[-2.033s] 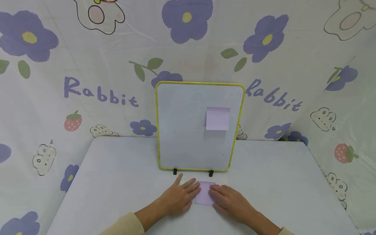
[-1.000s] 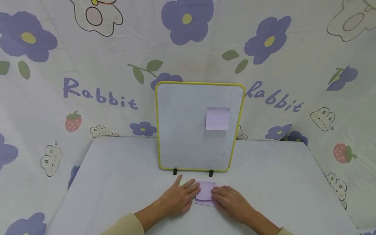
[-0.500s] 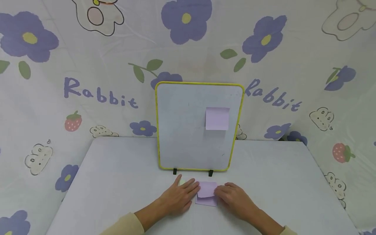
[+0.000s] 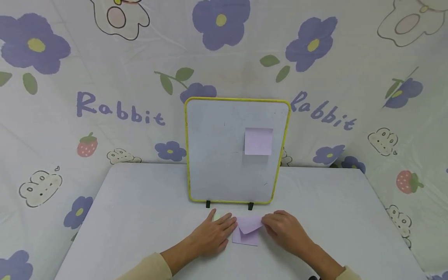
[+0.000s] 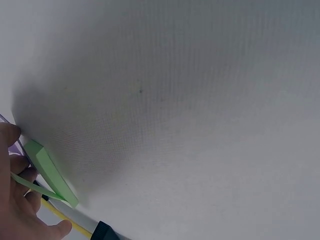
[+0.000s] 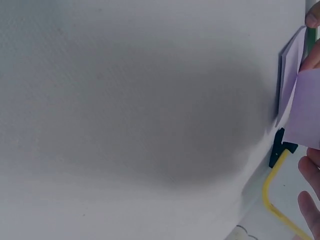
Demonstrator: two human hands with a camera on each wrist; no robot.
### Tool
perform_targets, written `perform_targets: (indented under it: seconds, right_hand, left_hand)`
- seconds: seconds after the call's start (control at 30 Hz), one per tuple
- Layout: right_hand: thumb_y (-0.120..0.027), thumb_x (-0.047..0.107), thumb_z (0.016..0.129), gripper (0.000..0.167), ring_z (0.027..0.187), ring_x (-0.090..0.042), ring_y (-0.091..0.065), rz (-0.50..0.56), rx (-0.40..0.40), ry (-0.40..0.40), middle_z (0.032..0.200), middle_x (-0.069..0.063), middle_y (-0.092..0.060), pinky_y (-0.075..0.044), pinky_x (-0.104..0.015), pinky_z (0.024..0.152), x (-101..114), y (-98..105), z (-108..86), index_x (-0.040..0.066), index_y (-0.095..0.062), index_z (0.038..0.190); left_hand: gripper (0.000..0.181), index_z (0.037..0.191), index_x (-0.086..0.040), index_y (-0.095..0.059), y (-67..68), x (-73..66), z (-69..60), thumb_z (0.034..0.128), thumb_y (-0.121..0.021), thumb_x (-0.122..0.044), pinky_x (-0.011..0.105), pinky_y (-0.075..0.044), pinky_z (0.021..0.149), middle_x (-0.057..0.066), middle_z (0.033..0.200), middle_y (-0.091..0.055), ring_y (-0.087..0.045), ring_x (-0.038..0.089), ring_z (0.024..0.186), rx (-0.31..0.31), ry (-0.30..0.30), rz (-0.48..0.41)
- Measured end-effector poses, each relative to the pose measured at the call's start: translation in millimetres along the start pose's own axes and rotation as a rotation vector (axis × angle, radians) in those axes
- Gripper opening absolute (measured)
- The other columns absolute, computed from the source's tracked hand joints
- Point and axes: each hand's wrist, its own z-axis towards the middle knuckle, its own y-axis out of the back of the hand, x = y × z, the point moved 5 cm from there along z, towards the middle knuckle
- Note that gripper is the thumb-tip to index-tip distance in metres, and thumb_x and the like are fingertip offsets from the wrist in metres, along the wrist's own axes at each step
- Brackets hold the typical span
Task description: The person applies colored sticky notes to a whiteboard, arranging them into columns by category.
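Note:
A purple sticky note pad [image 4: 246, 240] lies on the white table. Its top sheet [image 4: 250, 224] is lifted and curled, and my right hand [image 4: 285, 232] pinches that sheet's right side. In the right wrist view the sheet [image 6: 305, 110] stands away from the pad [image 6: 289, 67]. My left hand [image 4: 214, 234] lies spread, its fingertips on the left edge of the purple pad. Beneath that hand is a green sticky note pad [image 5: 52, 172], mostly hidden in the head view, its top sheet [image 5: 37, 186] raised under the fingers.
A yellow-framed whiteboard [image 4: 217, 155] stands on black feet [image 4: 250, 206] just behind the pads. One purple sticky note [image 4: 258, 141] is stuck on its right half. A patterned curtain [image 4: 238, 74] hangs behind the table [image 4: 140, 202]. Something black [image 4: 313, 278] shows by the right forearm.
The purple pad's top sheet, flat at first, has come up from its lower edge. My right hand has moved right and away from me with it; my left hand stays put.

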Motion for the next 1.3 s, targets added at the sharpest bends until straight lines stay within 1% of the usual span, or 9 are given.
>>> perform_targets:
  seconds: [0.17, 0.27, 0.4, 0.57, 0.67, 0.8, 1.03, 1.17, 1.3]
  right_hand:
    - [-0.084, -0.001, 0.068, 0.023, 0.075, -0.013, -0.069, -0.001, -0.068, 0.013, 0.083, 0.002, -0.074, -0.058, -0.038, 0.075, -2, 7, 7.0, 0.010, -0.073, 0.085]
    - [-0.085, -0.001, 0.068, 0.023, 0.073, -0.014, -0.069, -0.010, -0.101, -0.004, 0.082, 0.002, -0.074, -0.058, -0.036, 0.071, -4, 13, 13.3, 0.011, -0.074, 0.084]
    - [-0.085, -0.002, 0.067, 0.024, 0.074, -0.017, -0.070, -0.038, -0.160, -0.020, 0.084, -0.002, -0.075, -0.058, -0.036, 0.068, -6, 25, 24.3, 0.009, -0.075, 0.085]
    - [-0.085, -0.005, 0.065, 0.026, 0.076, -0.023, -0.071, -0.085, -0.258, -0.028, 0.089, -0.009, -0.075, -0.059, -0.040, 0.071, -9, 42, 39.3, 0.002, -0.075, 0.088]
    - [-0.084, -0.006, 0.066, 0.026, 0.078, -0.026, -0.072, -0.113, -0.309, -0.041, 0.093, -0.013, -0.075, -0.059, -0.043, 0.073, -11, 50, 47.3, -0.001, -0.075, 0.089]
    - [-0.082, -0.008, 0.068, 0.025, 0.080, -0.031, -0.073, -0.140, -0.398, -0.041, 0.095, -0.017, -0.075, -0.059, -0.046, 0.073, -13, 59, 56.7, -0.004, -0.075, 0.091]
    - [-0.076, -0.013, 0.069, 0.025, 0.080, -0.034, -0.072, -0.136, -0.568, -0.026, 0.096, -0.019, -0.074, -0.059, -0.046, 0.067, -12, 71, 71.3, -0.007, -0.074, 0.093]
    - [-0.078, -0.014, 0.067, 0.028, 0.081, -0.035, -0.073, -0.155, -0.601, -0.026, 0.097, -0.020, -0.074, -0.059, -0.047, 0.067, -13, 72, 77.6, -0.007, -0.074, 0.094]
    - [-0.080, -0.012, 0.068, 0.027, 0.084, -0.034, -0.073, -0.169, -0.568, -0.047, 0.098, -0.019, -0.074, -0.059, -0.047, 0.072, -17, 68, 81.8, -0.007, -0.074, 0.095]
  left_hand:
    - [0.052, 0.148, -0.017, -0.050, 1.2, -0.3, 0.2, 0.1001, -0.050, -0.038, 0.053, -0.039, 0.107, -0.003, 0.152, -0.046, -0.038, 0.015, 0.143, -0.033, -0.011, 0.024]
    - [0.052, 0.148, -0.017, -0.050, 1.4, -0.4, 0.8, 0.1004, -0.049, -0.038, 0.051, -0.040, 0.107, -0.003, 0.152, -0.046, -0.038, 0.015, 0.143, -0.021, -0.014, 0.018]
    - [0.051, 0.149, -0.017, -0.049, 1.0, 0.3, 1.2, 0.1012, -0.048, -0.036, 0.051, -0.039, 0.107, -0.003, 0.154, -0.044, -0.036, 0.015, 0.144, 0.000, -0.008, -0.019]
    - [0.052, 0.149, -0.016, -0.048, 2.2, 2.0, 0.4, 0.1013, -0.048, -0.036, 0.052, -0.040, 0.107, -0.002, 0.154, -0.044, -0.037, 0.016, 0.144, 0.006, -0.012, -0.049]
    - [0.052, 0.148, -0.016, -0.049, 2.0, 3.2, 0.3, 0.1009, -0.049, -0.036, 0.052, -0.040, 0.106, -0.002, 0.153, -0.045, -0.038, 0.016, 0.143, -0.008, -0.017, -0.044]
    - [0.051, 0.147, -0.016, -0.051, 1.4, 4.7, 0.9, 0.1001, -0.051, -0.035, 0.052, -0.041, 0.106, -0.002, 0.152, -0.046, -0.038, 0.016, 0.143, -0.024, -0.019, -0.046]
    - [0.051, 0.148, -0.015, -0.049, 2.9, 4.8, 2.3, 0.1009, -0.049, -0.034, 0.050, -0.039, 0.108, -0.002, 0.153, -0.045, -0.037, 0.015, 0.143, 0.016, -0.008, -0.057]
    - [0.051, 0.149, -0.015, -0.048, 3.1, 4.8, 3.1, 0.1014, -0.048, -0.033, 0.050, -0.038, 0.108, -0.002, 0.154, -0.044, -0.036, 0.015, 0.144, 0.031, -0.004, -0.069]
    - [0.051, 0.148, -0.015, -0.049, 3.4, 4.8, 2.9, 0.1012, -0.048, -0.033, 0.051, -0.039, 0.108, -0.001, 0.153, -0.045, -0.037, 0.016, 0.144, 0.025, -0.006, -0.065]
